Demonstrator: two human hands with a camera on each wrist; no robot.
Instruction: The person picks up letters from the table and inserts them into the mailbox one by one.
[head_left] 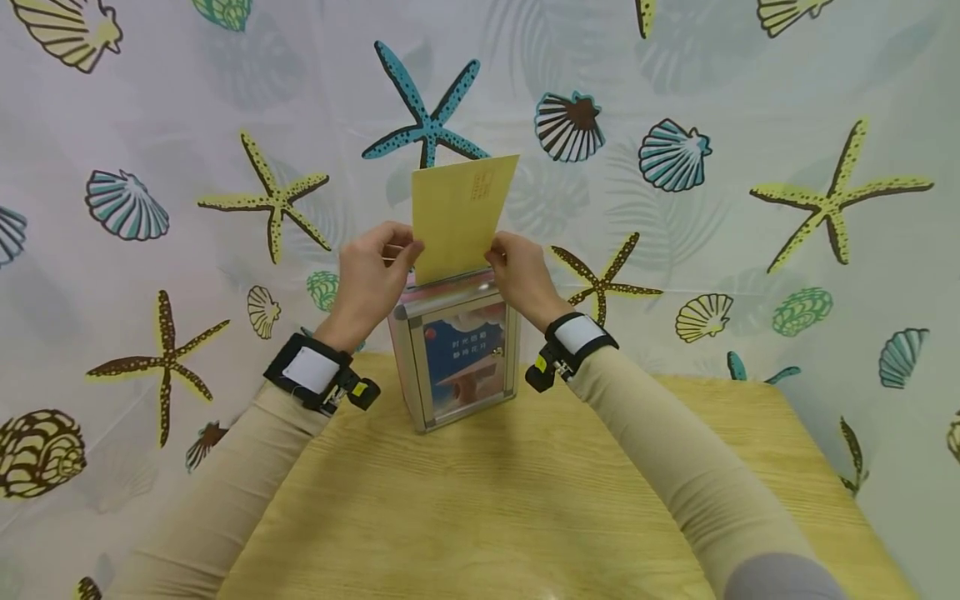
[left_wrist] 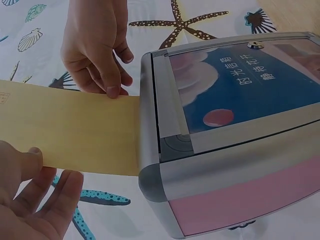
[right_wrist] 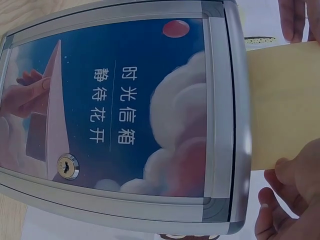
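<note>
A yellow paper envelope with small red print near its top corner stands upright over the top of a metal-framed mailbox. My left hand pinches the envelope's left edge between thumb and fingers. On the opposite edge, my right hand pinches it low, close to the box top. In the left wrist view, the envelope's lower edge meets the box's top behind the rounded metal rim; whether it is inside a slot is hidden. The box front carries a blue picture panel and a keyhole lock.
The box stands on a light wood table near its back edge. Behind it hangs a white curtain printed with starfish and shells. Each wrist wears a black strap with a small camera.
</note>
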